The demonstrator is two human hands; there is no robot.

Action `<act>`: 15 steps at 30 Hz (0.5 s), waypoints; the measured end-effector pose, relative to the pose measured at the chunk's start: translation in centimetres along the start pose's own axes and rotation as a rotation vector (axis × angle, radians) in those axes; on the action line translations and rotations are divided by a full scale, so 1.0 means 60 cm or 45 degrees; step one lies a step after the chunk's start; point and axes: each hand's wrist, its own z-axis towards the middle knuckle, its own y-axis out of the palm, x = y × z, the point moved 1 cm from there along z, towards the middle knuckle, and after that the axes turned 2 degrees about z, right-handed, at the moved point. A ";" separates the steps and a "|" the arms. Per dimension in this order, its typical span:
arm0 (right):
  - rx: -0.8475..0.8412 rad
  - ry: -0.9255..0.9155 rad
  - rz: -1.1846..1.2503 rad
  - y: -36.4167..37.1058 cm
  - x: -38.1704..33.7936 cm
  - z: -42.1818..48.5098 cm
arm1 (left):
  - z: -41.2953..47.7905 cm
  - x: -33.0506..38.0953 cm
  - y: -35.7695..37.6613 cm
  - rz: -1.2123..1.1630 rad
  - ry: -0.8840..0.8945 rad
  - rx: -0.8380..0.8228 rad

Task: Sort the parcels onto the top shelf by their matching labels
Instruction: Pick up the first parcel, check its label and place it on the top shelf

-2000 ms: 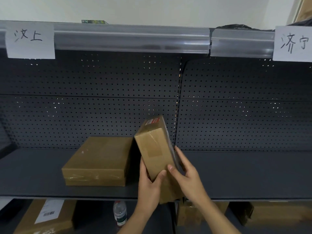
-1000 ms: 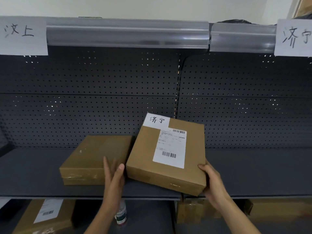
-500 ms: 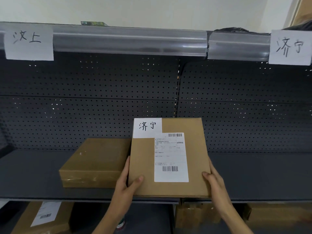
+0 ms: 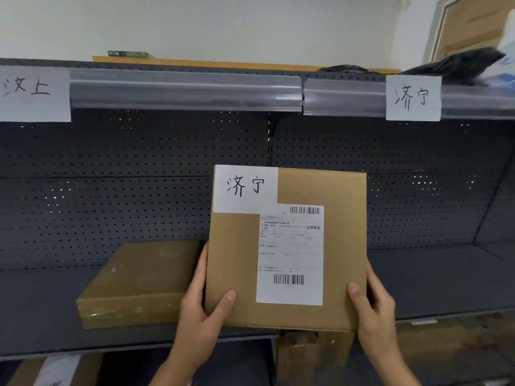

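I hold a flat cardboard parcel (image 4: 239,254) upright in front of the shelf, its face toward me. It carries a white handwritten tag 济宁 (image 4: 245,188) and a printed shipping label (image 4: 289,254). My left hand (image 4: 203,316) grips its lower left edge and my right hand (image 4: 373,310) grips its lower right corner. On the top shelf's front rail (image 4: 184,91) hang two paper signs: 汶上 (image 4: 30,91) at the left and 济宁 (image 4: 412,97) at the right. A second, plain cardboard parcel (image 4: 139,282) lies flat on the middle shelf to the left.
The dark middle shelf (image 4: 434,280) runs right of the held parcel, backed by perforated panel (image 4: 139,168). Black bags (image 4: 457,64) and a thin board (image 4: 206,62) lie on the top shelf. More cardboard boxes (image 4: 315,349) sit on the shelf below.
The parcel was turned from edge-on to face me, showing its labels, then raised upright. Both hands shifted to its lower corners. My view tilted up and right.
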 end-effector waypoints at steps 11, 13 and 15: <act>0.275 -0.295 -0.033 -0.108 -0.117 -0.023 | 0.011 0.120 0.073 -0.029 0.314 -0.197; 0.309 -0.331 -0.032 -0.127 -0.144 -0.026 | 0.015 0.141 0.090 -0.049 0.362 -0.225; 0.347 -0.377 -0.037 -0.144 -0.172 -0.022 | 0.023 0.167 0.108 -0.067 0.402 -0.244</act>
